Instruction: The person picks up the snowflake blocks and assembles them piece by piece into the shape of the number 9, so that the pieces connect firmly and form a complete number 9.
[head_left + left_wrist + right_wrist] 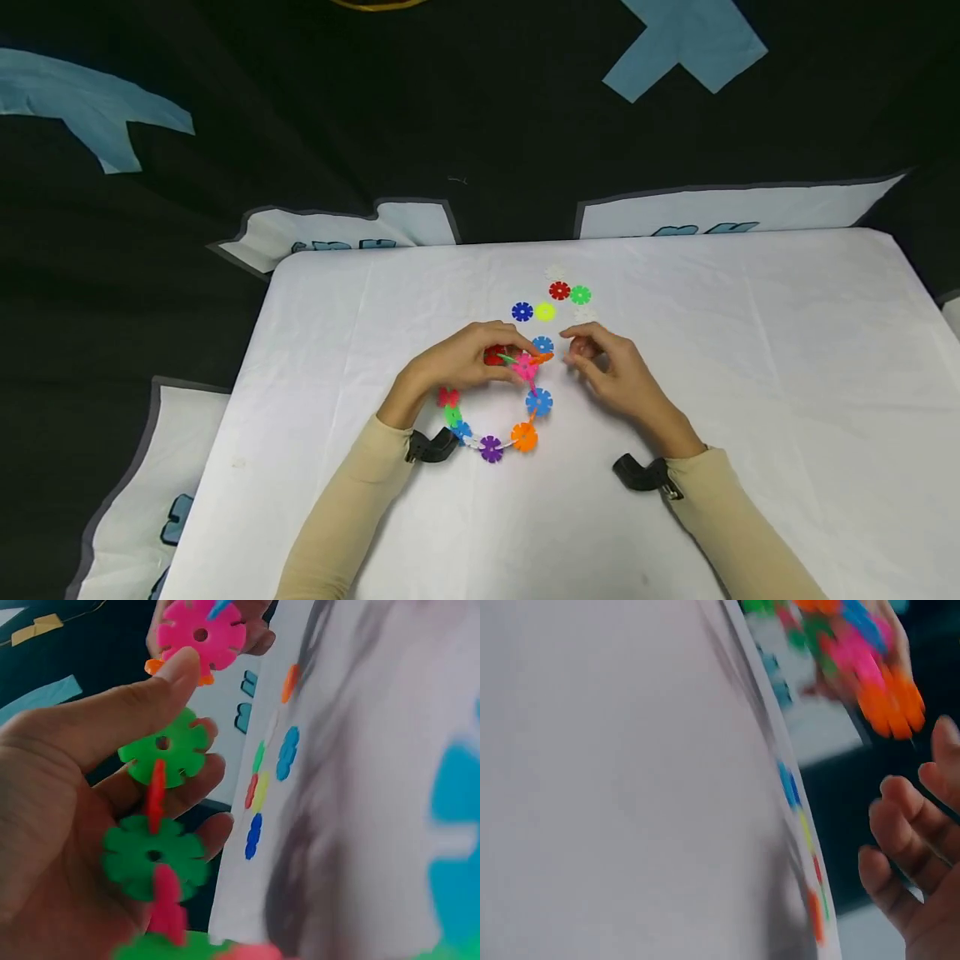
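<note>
A ring-shaped chain of notched plastic discs (491, 449) in several colours hangs from my left hand (480, 354). In the left wrist view the thumb presses on a pink disc (201, 634), and green discs (166, 750) run down past the curled fingers. An orange disc (891, 705) joins the pink one at the top of the chain. My right hand (618, 375) is just to the right of it, fingers loosely bent and apart, with nothing between them in the right wrist view.
Beyond the hands, loose discs lie on the white-covered table (360, 333): dark blue (522, 312), yellow (545, 312), red (559, 290), green (581, 295) and white ones. A light blue disc (543, 344) lies between the hands in the head view. A dark cloth (510, 125) hangs behind the table.
</note>
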The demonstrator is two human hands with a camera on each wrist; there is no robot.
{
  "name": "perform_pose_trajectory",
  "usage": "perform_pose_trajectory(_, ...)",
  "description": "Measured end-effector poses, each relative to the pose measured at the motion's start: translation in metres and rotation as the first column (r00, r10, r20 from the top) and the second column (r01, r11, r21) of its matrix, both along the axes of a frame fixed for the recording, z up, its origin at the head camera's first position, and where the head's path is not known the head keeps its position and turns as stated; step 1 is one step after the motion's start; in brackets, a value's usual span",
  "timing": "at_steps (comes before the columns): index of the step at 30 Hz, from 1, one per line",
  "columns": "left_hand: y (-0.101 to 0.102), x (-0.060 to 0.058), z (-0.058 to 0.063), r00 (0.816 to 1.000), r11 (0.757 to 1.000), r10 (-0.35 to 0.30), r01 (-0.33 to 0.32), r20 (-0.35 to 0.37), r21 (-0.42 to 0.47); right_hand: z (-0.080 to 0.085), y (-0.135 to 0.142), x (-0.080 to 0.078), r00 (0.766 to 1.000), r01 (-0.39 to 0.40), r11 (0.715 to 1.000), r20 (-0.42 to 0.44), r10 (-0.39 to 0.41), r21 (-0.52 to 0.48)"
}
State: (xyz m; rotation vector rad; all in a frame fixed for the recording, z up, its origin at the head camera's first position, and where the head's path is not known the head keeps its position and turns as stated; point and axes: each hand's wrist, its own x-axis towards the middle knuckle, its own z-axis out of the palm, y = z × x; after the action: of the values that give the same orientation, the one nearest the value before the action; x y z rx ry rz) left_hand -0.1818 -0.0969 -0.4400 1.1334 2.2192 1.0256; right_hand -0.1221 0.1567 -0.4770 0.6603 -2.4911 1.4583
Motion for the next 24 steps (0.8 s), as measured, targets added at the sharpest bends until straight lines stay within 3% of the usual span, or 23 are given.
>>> perform_pose_trajectory(4,-0.004,-0.004,-0.003,0.998,0.999,-0.034,0.033,0.061,0.013,0.000,0.015,-0.019,0.999,0.043,0.996,0.018,-0.045,0.082)
perform_pose_trajectory(7,-0.005,-0.006,-0.005,0.993,0.995,-0.087,0.090,0.081,-0.032,-0.004,0.017,-0.038,0.998,-0.017,0.982,0.059,0.006,0.189)
perform_pose_trajectory(9,-0.007,-0.006,-0.006,0.991,0.989,-0.114,0.119,0.068,-0.084,-0.007,0.015,-0.052,0.992,-0.101,0.961,0.103,0.077,0.256)
perform_pose_trajectory(14,-0.014,-0.003,-0.001,0.993,0.979,-0.121,0.120,0.006,-0.165,-0.011,0.003,-0.073,0.944,-0.320,0.863,0.213,0.254,0.392)
perform_pose_trajectory(17,-0.019,-0.003,0.002,0.993,0.978,-0.120,0.119,0.007,-0.174,-0.012,-0.003,-0.077,0.915,-0.393,0.807,0.277,0.295,0.440)
perform_pose_trajectory(19,-0.022,-0.005,0.004,0.993,0.977,-0.114,0.116,0.019,-0.179,-0.012,-0.003,-0.079,0.909,-0.408,0.783,0.291,0.299,0.469)
perform_pose_trajectory(21,-0.024,-0.006,0.006,0.993,0.976,-0.112,0.116,0.031,-0.185,-0.011,0.002,-0.079,0.916,-0.393,0.779,0.278,0.288,0.488)
perform_pose_trajectory(24,-0.026,-0.007,0.008,0.991,0.977,-0.118,0.126,0.058,-0.171,-0.010,0.013,-0.076,0.936,-0.344,0.805,0.249,0.250,0.484)
